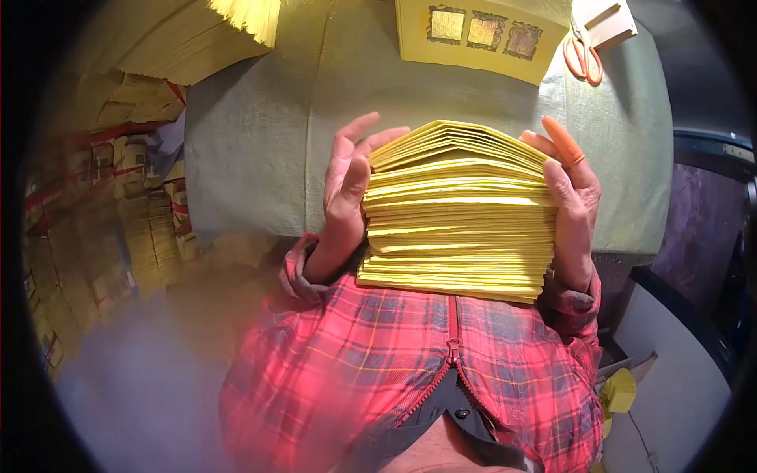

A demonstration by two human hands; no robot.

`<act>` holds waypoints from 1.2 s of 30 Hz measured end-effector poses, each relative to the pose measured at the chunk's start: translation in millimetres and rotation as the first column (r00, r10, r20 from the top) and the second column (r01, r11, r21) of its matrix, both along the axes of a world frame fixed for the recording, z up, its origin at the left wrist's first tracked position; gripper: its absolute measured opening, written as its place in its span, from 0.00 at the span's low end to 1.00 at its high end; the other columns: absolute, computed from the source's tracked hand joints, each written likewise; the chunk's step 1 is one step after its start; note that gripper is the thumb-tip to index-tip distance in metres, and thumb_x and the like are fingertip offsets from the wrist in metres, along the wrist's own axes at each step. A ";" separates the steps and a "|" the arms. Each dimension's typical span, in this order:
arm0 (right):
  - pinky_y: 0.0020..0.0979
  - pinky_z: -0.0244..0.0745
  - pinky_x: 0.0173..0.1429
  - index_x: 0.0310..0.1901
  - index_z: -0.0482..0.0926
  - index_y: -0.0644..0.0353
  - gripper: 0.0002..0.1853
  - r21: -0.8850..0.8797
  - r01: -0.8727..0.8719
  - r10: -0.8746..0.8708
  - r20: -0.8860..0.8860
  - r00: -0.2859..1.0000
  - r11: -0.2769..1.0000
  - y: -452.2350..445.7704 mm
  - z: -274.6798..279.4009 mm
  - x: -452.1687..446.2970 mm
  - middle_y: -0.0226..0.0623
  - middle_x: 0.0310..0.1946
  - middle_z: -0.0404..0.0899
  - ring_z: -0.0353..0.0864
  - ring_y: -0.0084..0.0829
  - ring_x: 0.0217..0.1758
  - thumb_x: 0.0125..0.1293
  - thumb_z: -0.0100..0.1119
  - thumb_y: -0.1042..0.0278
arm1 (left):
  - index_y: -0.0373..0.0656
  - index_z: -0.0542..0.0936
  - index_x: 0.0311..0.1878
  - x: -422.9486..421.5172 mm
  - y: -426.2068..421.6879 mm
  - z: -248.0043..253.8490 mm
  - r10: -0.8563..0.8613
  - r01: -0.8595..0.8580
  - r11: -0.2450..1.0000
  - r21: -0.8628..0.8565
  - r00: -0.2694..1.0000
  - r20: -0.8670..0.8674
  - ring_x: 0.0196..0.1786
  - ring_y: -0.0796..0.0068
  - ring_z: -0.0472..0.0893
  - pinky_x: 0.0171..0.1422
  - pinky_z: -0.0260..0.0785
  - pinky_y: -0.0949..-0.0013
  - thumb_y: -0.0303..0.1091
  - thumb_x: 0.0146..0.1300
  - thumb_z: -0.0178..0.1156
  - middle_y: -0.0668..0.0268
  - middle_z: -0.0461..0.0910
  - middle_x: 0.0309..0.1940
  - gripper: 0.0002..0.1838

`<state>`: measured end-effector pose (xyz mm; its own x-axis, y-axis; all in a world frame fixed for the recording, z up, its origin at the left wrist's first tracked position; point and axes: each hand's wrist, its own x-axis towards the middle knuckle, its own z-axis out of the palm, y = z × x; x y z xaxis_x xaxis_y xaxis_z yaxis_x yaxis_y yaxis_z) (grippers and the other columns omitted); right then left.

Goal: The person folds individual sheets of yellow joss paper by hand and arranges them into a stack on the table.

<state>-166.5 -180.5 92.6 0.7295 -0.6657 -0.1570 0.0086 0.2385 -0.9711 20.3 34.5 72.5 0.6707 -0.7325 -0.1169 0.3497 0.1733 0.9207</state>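
A thick stack of folded yellow paper sheets (461, 213) stands between my two hands, close against my chest. Its top sheets bow upward in the middle. My left hand (347, 185) presses the stack's left side, with its fingertips at the upper left corner and some fingers raised. On the opposite side, my right hand (574, 193) presses the right edge, its thumb against the upper sheets. An orange finger cot (561, 139) covers one of the right fingers. The stack's underside is hidden.
A grey-green covered table (252, 165) lies beyond the stack. At its far side are a yellow printed sheet (473, 67) with three framed squares and orange-handled scissors (582, 59). More yellow paper (189, 39) sits at the upper left; bundled stacks (146, 229) stand at the left, partly blurred.
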 end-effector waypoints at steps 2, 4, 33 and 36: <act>0.33 0.77 0.75 0.79 0.72 0.67 0.28 0.064 0.009 -0.010 0.008 1.000 0.998 4.5 3.6 -0.4 0.45 0.68 0.83 0.84 0.30 0.67 0.81 0.61 0.72 | 0.34 0.59 0.81 -1.3 1.0 3.8 -0.009 0.012 0.999 0.033 0.996 -0.094 0.71 0.59 0.80 0.79 0.72 0.56 0.68 0.82 0.52 0.43 0.76 0.72 0.46; 0.33 0.77 0.74 0.79 0.72 0.67 0.28 0.070 0.038 -0.045 0.105 0.993 0.997 16.2 20.0 -2.3 0.45 0.68 0.83 0.85 0.30 0.66 0.81 0.62 0.72 | 0.34 0.60 0.81 -1.8 -0.6 9.8 0.012 -0.012 1.000 0.000 0.995 -0.097 0.71 0.59 0.81 0.78 0.73 0.56 0.67 0.83 0.51 0.43 0.77 0.72 0.45; 0.64 0.48 0.90 0.78 0.73 0.67 0.48 -0.790 -0.596 0.347 -0.604 0.717 -0.142 42.0 51.9 51.2 0.54 0.84 0.65 0.60 0.57 0.89 0.68 0.62 0.34 | 0.37 0.69 0.76 16.8 1.2 -4.9 -0.140 0.128 0.988 -0.092 0.979 -0.149 0.64 0.65 0.84 0.72 0.77 0.59 0.66 0.85 0.46 0.53 0.83 0.63 0.39; 0.64 0.47 0.90 0.79 0.72 0.66 0.50 -0.810 -0.575 0.352 -0.574 0.740 -0.112 42.0 63.2 54.5 0.52 0.84 0.64 0.59 0.56 0.89 0.65 0.64 0.35 | 0.37 0.69 0.76 18.6 2.4 -8.2 -0.149 0.137 0.986 -0.091 0.980 -0.136 0.64 0.67 0.83 0.72 0.76 0.61 0.67 0.84 0.46 0.55 0.83 0.62 0.40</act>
